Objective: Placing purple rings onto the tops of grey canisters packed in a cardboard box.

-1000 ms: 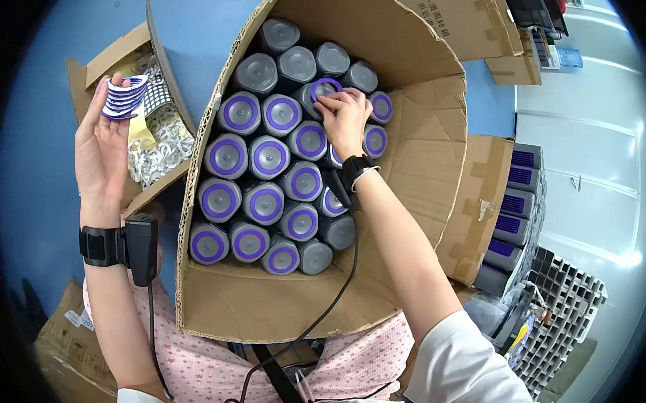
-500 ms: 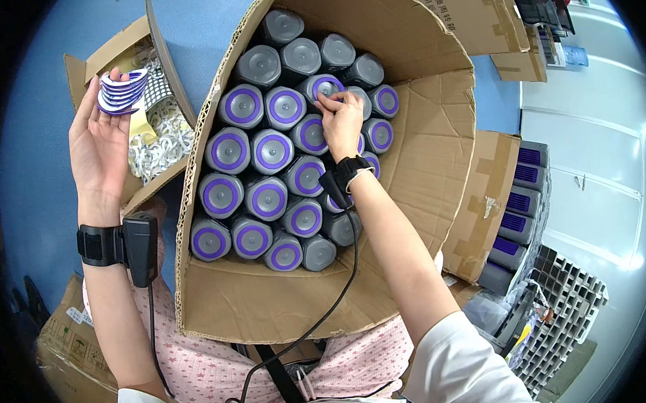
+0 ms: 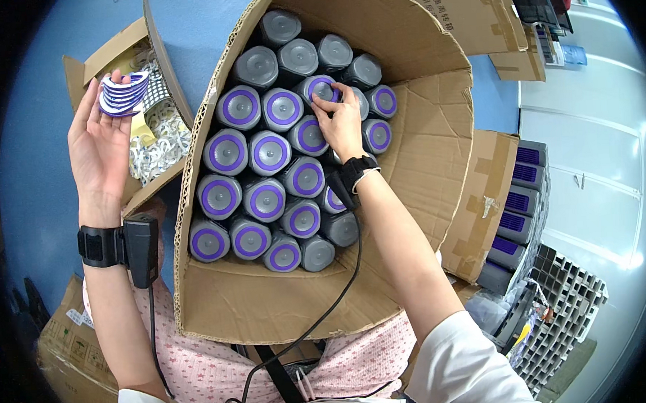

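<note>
My left hand (image 3: pixel 105 157) is held palm up at the left, with a stack of purple-and-white rings (image 3: pixel 124 95) gripped at its fingers. My right hand (image 3: pixel 343 123) reaches into a large cardboard box (image 3: pixel 424 132) full of grey, rounded canister-like bodies (image 3: pixel 257 66). Its thumb and fingertips touch a purple ring (image 3: pixel 318 81) lying on one grey end face. Many other end faces carry similar purple rings (image 3: pixel 227 152); several at the far side and near the front edge are plain grey. My right hand and wrist partly cover a few of them.
A smaller open carton (image 3: pixel 163 147) with white ring-shaped scraps stands at the left. Another carton (image 3: pixel 70 342) lies lower left. Right of the big box are stacked grey-and-purple units (image 3: pixel 515 222) and a grey plastic grid (image 3: pixel 565 310). A black cable (image 3: pixel 300 339) crosses the box's near flap.
My right hand has shifted slightly left, its thumb and fingers now spread across the ring on the same end face. The left hand with the ring stack has barely moved.
</note>
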Demonstrator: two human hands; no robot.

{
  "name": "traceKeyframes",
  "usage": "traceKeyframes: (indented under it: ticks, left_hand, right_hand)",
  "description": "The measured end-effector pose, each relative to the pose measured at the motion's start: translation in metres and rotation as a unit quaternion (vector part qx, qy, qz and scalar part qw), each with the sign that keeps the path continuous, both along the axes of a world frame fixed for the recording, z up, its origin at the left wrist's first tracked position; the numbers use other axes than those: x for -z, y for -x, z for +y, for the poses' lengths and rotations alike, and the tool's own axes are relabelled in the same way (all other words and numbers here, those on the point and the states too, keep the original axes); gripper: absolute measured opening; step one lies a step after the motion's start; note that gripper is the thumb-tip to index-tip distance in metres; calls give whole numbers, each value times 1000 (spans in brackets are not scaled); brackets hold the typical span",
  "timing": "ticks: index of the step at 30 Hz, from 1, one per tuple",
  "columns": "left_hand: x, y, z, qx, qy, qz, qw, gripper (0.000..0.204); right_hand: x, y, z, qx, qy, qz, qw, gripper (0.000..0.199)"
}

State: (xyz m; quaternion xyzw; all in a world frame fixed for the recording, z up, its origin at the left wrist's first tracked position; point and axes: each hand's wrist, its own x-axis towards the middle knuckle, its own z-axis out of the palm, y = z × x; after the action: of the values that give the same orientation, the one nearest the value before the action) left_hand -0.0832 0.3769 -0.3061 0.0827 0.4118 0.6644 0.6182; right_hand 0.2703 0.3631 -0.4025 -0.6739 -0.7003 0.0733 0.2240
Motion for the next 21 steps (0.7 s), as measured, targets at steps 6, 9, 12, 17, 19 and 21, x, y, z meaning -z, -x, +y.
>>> traceKeyframes:
  ticks: [6,9,12,17,19,21]
  left_hand:
    - [-4,-1,2,1,5,3,1000,42]
    - [-3,1,1,3,6,4,1000,43]
    - [-5,1,1,0,7,4,1000,43]
    - [-8,-2,1,-2,9,-14,1000,45]
    - [-14,-6,-1,-34,8,-14,999,46]
    - [-6,-1,0,-30,5,-24,999,47]
  right_hand:
    - [-19,-12,18,8,67,46,997,62]
    - [-23,-10,21,-11,123,21,992,77]
    - [-20,-14,21,-29,120,14,992,76]
    - [-9,-11,19,31,100,23,994,73]
    - [-5,-7,17,54,70,1,996,74]
    - [-5,-3,16,79,90,-24,992,75]
